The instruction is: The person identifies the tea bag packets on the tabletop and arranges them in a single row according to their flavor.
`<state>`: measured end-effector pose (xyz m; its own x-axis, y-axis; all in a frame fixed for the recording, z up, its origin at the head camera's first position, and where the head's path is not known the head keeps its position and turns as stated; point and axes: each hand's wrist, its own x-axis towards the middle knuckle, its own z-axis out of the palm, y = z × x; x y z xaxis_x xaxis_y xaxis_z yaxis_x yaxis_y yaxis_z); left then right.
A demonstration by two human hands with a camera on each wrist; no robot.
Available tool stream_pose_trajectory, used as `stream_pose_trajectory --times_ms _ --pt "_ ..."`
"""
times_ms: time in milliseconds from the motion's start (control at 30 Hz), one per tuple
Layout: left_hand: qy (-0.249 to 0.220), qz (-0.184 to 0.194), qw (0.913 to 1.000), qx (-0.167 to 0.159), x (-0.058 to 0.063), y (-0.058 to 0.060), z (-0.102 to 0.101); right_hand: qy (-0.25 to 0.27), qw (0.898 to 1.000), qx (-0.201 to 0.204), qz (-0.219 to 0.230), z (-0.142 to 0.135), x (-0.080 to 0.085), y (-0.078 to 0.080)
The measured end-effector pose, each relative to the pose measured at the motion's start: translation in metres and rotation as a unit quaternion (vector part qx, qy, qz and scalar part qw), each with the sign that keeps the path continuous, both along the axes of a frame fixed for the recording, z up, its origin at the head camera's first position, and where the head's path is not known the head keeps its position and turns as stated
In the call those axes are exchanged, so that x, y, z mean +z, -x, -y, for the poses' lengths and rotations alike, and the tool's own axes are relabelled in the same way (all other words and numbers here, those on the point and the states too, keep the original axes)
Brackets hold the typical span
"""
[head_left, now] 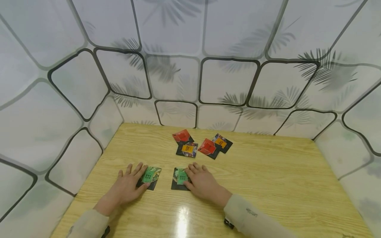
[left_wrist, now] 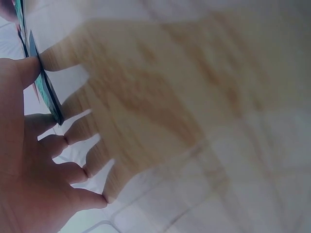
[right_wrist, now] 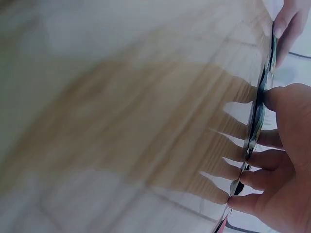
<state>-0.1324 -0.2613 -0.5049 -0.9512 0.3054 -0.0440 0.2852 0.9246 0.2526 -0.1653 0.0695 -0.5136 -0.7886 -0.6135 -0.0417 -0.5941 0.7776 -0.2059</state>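
On the table, my left hand (head_left: 128, 186) lies spread, palm down, thumb and index finger touching the left side of a green-and-black card (head_left: 148, 177). To its right, my right hand (head_left: 203, 183) rests with fingers extended on the right side of a matching green-and-black card (head_left: 180, 178). In the left wrist view, the thumb and index finger of the left hand (left_wrist: 48, 165) touch the thin card (left_wrist: 48, 94). The right wrist view shows the right hand (right_wrist: 282, 160) with its fingertips down along the card (right_wrist: 256, 116).
Farther back lie two overlapping pairs of cards. The left pair has a red card (head_left: 181, 136) and an orange-and-purple card (head_left: 188, 149); the right pair has a red card (head_left: 208, 147) and an orange-and-purple card (head_left: 221, 142). Patterned walls (head_left: 229, 82) enclose the wooden table (head_left: 276, 178).
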Motion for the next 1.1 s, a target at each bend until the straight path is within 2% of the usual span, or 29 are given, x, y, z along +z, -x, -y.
stream_pose_trajectory --times_ms 400,1100 --pt "0.002 -0.001 1.0 0.003 0.001 0.001 -0.001 -0.007 1.0 -0.001 -0.001 0.015 0.0 -0.002" --pt "0.0 0.002 1.0 0.006 0.001 -0.001 -0.002 -0.016 0.999 -0.028 0.012 0.035 0.0 -0.007"
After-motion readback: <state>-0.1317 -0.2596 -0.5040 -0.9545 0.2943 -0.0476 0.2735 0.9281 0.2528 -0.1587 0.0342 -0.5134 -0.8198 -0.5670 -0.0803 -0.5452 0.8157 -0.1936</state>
